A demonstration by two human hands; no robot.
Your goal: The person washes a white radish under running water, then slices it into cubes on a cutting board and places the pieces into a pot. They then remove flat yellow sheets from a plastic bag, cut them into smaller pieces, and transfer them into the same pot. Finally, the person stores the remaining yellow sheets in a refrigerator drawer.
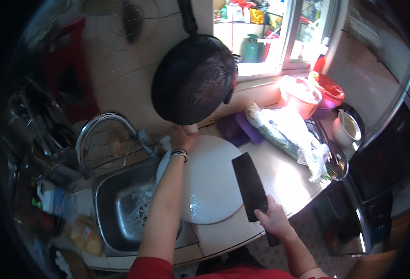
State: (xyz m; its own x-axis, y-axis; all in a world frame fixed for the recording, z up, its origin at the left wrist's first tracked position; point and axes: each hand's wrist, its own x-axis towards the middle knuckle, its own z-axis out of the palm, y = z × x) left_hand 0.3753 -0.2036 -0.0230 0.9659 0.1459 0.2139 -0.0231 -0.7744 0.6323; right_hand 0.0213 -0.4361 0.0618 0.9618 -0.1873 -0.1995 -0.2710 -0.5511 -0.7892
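My right hand (pixel 274 217) is closed around the handle of a dark cleaver (pixel 250 186), its broad blade over the right edge of a round white cutting board (pixel 212 181). At the board's far edge, below a hanging black wok, is my left hand (pixel 183 138), with bracelets at the wrist. Its fingers are at a pale object (pixel 191 129) partly hidden by the wok; whether they grip it is not clear. The board's surface looks wet and lies partly over the sink's right side.
A steel sink (pixel 121 209) with a curved faucet (pixel 103 117) adjoins the board on the left. The black wok (pixel 194 80) hangs low ahead. Bagged vegetables (pixel 281 136), purple trays (pixel 238 129) and a pink container (pixel 301 96) stand to the right. A plastic bag (pixel 86 237) lies left of the sink.
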